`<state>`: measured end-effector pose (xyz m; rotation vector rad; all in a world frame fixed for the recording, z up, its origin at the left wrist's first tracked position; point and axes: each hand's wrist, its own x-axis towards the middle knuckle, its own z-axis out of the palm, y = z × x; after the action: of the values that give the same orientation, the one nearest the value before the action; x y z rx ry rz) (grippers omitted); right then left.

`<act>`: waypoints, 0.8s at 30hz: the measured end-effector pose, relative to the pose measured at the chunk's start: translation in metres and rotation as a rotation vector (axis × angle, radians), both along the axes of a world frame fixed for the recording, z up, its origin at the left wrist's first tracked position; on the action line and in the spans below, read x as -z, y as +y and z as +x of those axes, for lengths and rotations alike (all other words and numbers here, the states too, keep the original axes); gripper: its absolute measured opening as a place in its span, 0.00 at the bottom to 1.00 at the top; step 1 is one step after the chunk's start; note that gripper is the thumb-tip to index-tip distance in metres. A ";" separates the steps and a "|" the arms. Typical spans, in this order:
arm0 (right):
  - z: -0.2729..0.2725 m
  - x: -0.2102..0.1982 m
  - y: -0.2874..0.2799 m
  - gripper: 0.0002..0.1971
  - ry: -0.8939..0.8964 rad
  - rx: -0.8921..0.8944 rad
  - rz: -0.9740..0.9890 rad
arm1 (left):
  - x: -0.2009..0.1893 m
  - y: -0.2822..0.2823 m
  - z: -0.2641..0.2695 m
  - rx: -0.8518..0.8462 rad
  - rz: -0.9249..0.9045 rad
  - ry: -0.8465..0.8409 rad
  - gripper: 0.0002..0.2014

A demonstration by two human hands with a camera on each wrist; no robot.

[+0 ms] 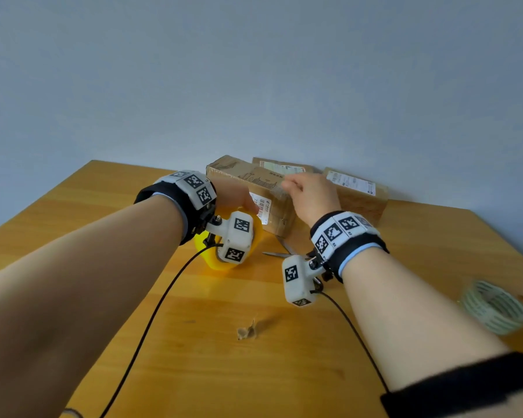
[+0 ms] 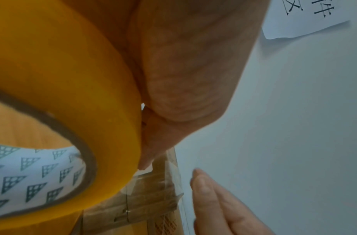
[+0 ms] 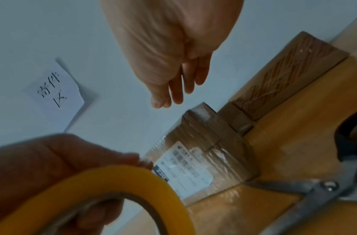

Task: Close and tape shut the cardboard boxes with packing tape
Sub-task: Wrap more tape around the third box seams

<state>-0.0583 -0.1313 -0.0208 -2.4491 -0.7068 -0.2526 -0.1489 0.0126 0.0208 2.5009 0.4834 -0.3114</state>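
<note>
Yellow tape roll [image 1: 228, 236], gripped by the left hand [image 1: 233, 197], sits just left of the nearest cardboard box [image 1: 254, 188]; the right hand [image 1: 310, 196], fingers relaxed, rests atop its tape strip [image 1: 280, 191].

parcel-packing corner: labelled boxes [image 1: 254, 191], wall note [image 3: 56, 89], wooden table [image 1: 194, 342].

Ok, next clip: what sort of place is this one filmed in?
Probably a small parcel-packing or mailing corner, not a warehouse. Cardboard boxes bearing shipping labels sit on a wooden table against a plain wall, a handwritten paper note is stuck on that wall, and scissors lie beside the yellow tape roll.
</note>
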 end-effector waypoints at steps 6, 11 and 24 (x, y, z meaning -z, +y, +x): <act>0.006 0.026 0.014 0.11 -0.138 0.040 -0.182 | 0.007 0.010 0.010 -0.021 -0.060 0.009 0.24; 0.007 0.025 0.021 0.12 -0.235 0.109 -0.238 | 0.010 0.015 0.014 -0.004 -0.048 0.017 0.26; -0.017 0.033 0.000 0.24 -0.189 -0.137 -0.314 | 0.025 0.038 0.011 0.003 -0.123 0.054 0.24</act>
<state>-0.0757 -0.1316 -0.0537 -2.6796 -1.0618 -0.3444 -0.1378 0.0503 -0.0040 2.3789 0.4677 -0.3981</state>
